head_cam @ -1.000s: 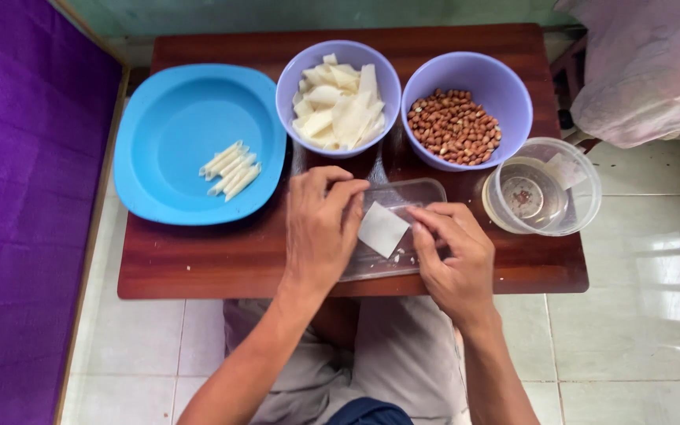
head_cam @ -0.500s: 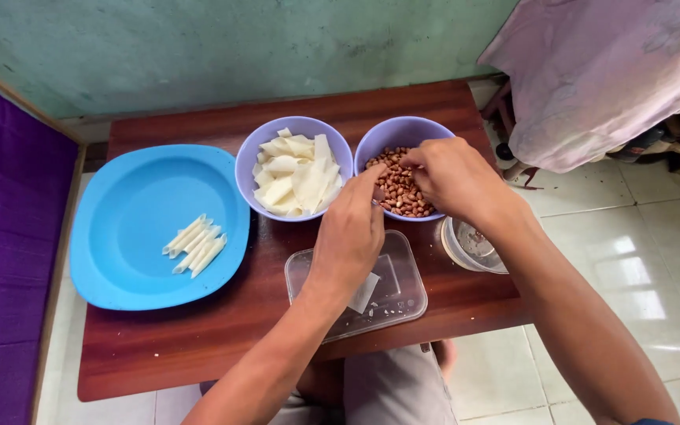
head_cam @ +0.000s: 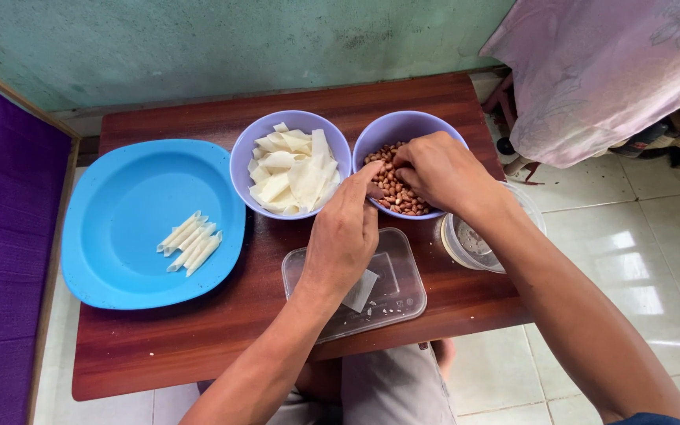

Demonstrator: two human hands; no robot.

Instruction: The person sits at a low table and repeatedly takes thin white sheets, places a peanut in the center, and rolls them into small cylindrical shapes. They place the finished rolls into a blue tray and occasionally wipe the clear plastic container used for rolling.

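Purple bowl of peanuts (head_cam: 408,169), upper centre: right hand (head_cam: 438,169) dips in w/ fingers pinched on a few nuts. Left hand (head_cam: 345,236) hovers over clear tray (head_cam: 391,303), centre frame, fingers loose, gripping nothing. Best take few nuts only, lift slow to avoid spills.

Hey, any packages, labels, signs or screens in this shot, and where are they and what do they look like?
No labels, signs or screens.
Clear tub: round, table's right edge, under right forearm.
Clear tray: rectangular, front of table, under left hand.
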